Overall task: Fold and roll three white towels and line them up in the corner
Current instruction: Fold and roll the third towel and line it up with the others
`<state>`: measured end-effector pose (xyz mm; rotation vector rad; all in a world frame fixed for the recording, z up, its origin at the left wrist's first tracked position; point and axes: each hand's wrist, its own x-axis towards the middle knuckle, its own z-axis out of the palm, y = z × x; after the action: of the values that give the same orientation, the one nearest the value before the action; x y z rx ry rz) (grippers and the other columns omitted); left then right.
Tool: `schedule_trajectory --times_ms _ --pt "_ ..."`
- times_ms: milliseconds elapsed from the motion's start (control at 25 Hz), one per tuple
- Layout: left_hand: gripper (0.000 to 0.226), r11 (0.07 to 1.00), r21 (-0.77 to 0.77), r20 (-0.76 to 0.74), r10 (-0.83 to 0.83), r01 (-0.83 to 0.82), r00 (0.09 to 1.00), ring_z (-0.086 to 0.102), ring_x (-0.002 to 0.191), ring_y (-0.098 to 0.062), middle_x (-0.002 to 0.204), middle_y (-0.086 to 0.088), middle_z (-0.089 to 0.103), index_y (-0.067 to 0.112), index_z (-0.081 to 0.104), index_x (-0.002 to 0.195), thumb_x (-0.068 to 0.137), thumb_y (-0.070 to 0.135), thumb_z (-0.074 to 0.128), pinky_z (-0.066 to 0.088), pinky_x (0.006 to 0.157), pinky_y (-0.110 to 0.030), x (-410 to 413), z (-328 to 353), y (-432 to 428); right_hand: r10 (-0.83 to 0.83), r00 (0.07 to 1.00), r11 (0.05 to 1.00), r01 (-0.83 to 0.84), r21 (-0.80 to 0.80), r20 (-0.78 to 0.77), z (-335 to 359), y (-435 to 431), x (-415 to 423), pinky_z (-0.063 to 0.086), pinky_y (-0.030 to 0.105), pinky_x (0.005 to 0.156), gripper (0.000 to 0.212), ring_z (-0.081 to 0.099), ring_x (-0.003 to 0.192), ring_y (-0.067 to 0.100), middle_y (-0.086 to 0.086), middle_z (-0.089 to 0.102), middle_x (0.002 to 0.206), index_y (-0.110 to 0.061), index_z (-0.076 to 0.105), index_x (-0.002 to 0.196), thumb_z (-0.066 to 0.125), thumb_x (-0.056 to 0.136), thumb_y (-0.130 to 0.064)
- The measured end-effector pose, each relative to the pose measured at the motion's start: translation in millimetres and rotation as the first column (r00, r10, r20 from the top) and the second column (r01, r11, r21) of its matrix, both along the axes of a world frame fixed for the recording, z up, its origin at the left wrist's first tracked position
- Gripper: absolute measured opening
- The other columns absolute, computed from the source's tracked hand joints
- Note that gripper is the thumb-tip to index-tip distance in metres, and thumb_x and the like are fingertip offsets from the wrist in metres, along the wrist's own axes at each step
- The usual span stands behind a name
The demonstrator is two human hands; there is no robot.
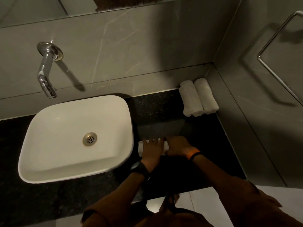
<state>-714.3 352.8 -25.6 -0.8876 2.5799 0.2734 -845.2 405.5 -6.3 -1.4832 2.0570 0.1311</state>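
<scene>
At the far left a chrome tap (46,74) is seen jutting from the grey veined wall (131,51), its spout bent down over a white basin (49,145) of rounded square shape with a metal drain (89,139) at its middle. The basin is set on a dark speckled counter (155,104), whose left part is lost in shadow.

Just right of the basin, near the counter's near edge, a third towel (140,148) is pressed under both hands and is mostly hidden: only a white strip at its left end and a sliver between the hands are shown, so how far it is rolled cannot be told. The left hand (153,149) is laid flat on it, fingers spread and pointing far, a dark watch (139,167) on the wrist. The right hand (177,145) is curled over the towel's right end, knuckles up; whether it is gripped or only pressed cannot be told. Orange and dark bands (194,154) are worn on that wrist. Brown sleeves are cut off by the bottom edge.

In the far right corner two rolled towels (198,97) are laid side by side, touching, soft and ribbed at their near ends, the right one against the side wall. A metal rail (277,76) is mounted there, partly cut off.
</scene>
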Motion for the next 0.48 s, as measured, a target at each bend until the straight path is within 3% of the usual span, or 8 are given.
schedule_trajectory --times_ms 40,160,240,320,400,440,480 --pt "0.076 1.0 0.02 -0.025 0.001 0.0 1.0 0.04 0.13 -0.033 0.142 -0.013 0.045 0.018 0.027 0.144 0.082 0.046 0.062 0.019 0.109 -0.055 0 -1 -4 0.025 0.999 1.0 -0.024 0.017 -0.032 1 1 3 0.044 0.038 0.095 0.065 0.056 0.116 0.031 0.012 0.058 0.129 -0.015 0.046 0.13 0.069 0.076 -0.043" --pt "0.078 0.947 0.307 -0.068 0.121 -0.095 0.99 0.043 0.129 -0.033 0.141 -0.016 0.047 0.015 0.032 0.143 0.077 0.033 0.069 0.022 0.109 -0.045 -7 6 -35 0.213 0.937 0.977 -0.211 0.036 -0.276 -10 10 10 0.036 0.048 0.098 0.085 0.044 0.122 0.035 0.015 0.044 0.135 -0.015 0.033 0.14 0.07 0.071 -0.048" --pt "0.08 0.967 0.239 -0.084 0.109 -0.087 0.99 0.038 0.132 -0.033 0.143 -0.015 0.043 0.017 0.031 0.143 0.074 0.032 0.068 0.021 0.109 -0.052 -9 9 -43 0.213 0.935 0.973 -0.229 -0.023 -0.283 -18 7 5 0.035 0.045 0.099 0.079 0.043 0.121 0.034 0.015 0.043 0.135 -0.016 0.036 0.138 0.069 0.074 -0.046" --pt "0.081 0.991 0.04 -0.197 0.133 -0.128 0.971 0.032 0.134 -0.034 0.145 -0.014 0.038 0.019 0.03 0.144 0.072 0.032 0.065 0.022 0.108 -0.058 -3 8 -29 0.083 0.984 0.99 -0.099 -0.098 -0.158 -19 0 -5 0.037 0.039 0.098 0.074 0.044 0.122 0.032 0.013 0.046 0.136 -0.016 0.041 0.135 0.067 0.075 -0.05" --pt "0.076 0.965 0.05 -0.486 0.249 -0.257 0.838 0.032 0.135 -0.034 0.146 -0.016 0.035 0.017 0.032 0.144 0.075 0.024 0.063 0.027 0.112 -0.054 7 1 -3 -0.08 0.997 0.992 0.08 -0.1 -0.002 -16 -7 -13 0.04 0.04 0.099 0.079 0.044 0.125 0.03 0.012 0.043 0.139 -0.018 0.039 0.138 0.067 0.074 -0.055" --pt "0.076 0.938 0.174 -0.616 0.342 -0.301 0.71 0.029 0.138 -0.03 0.149 -0.014 0.031 0.017 0.029 0.145 0.078 0.02 0.063 0.025 0.116 -0.045 11 1 10 -0.169 0.983 0.979 0.176 -0.105 0.076 -16 -8 -15 0.04 0.041 0.101 0.081 0.043 0.127 0.029 0.011 0.042 0.142 -0.02 0.036 0.141 0.067 0.075 -0.055" --pt "0.081 0.892 0.337 -0.654 0.452 -0.301 0.607 0.021 0.142 -0.022 0.153 -0.008 0.021 0.017 0.022 0.148 0.079 0.02 0.066 0.018 0.118 -0.029 11 -1 18 -0.263 0.952 0.951 0.283 -0.124 0.158 -16 -8 -15 0.04 0.042 0.103 0.082 0.042 0.129 0.028 0.009 0.04 0.144 -0.023 0.032 0.143 0.067 0.076 -0.054"
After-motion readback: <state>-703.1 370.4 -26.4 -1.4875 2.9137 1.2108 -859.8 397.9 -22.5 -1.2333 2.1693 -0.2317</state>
